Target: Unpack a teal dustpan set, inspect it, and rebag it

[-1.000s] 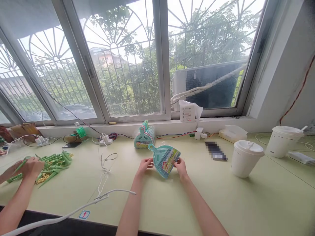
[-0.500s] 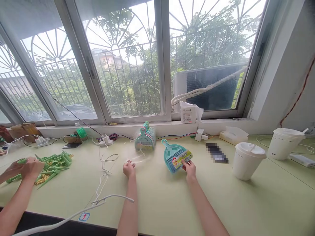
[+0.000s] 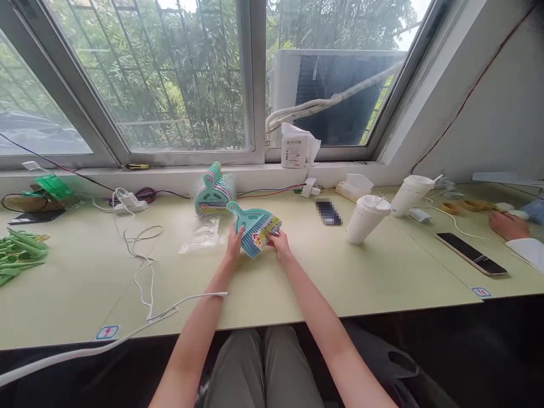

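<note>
A teal dustpan and brush set (image 3: 250,224) with a yellow-and-red label is tilted above the table, held between both hands. My left hand (image 3: 234,241) grips its left edge, thumb on the front. On the right, my right hand (image 3: 278,242) pinches the label corner at the bristle end. Just behind stands a row of similar dustpan sets (image 3: 215,192), wrapped in clear plastic. Part of a clear plastic bag (image 3: 204,235) lies flat on the table in front of that row, left of my left hand.
White cables (image 3: 148,272) run over the table (image 3: 382,277) at left, near green pieces (image 3: 21,249). Two white cups (image 3: 368,218) and a blurred dark object (image 3: 328,212) stand or lie right. Farther right are a phone (image 3: 471,254) and another person's hand (image 3: 509,225).
My left hand has let go of the clear plastic and taken hold of the dustpan's left edge. The view has tilted down and turned right, showing the lap and another person's hand.
</note>
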### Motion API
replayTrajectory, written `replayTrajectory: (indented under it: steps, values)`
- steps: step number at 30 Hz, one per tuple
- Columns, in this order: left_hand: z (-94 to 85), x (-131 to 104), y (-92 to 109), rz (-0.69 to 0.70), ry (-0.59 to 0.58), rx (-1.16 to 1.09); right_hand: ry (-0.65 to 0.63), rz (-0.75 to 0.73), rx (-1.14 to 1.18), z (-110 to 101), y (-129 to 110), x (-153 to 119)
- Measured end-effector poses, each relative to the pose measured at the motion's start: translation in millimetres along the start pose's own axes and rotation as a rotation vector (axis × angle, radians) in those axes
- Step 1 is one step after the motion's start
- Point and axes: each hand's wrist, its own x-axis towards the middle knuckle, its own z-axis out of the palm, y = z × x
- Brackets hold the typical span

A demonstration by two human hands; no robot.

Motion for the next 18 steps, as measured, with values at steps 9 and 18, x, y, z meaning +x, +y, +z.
replayTrajectory:
  steps: [9,18]
  values:
    - [-12.9,15,-19,-0.114,0.224,-0.039,0.176,0.1,-0.374,-27,-19,5]
    - [11.8,3,-19,-0.076,-0.097,0.024,0.238,-0.407,-1.021,-13,-24,-18]
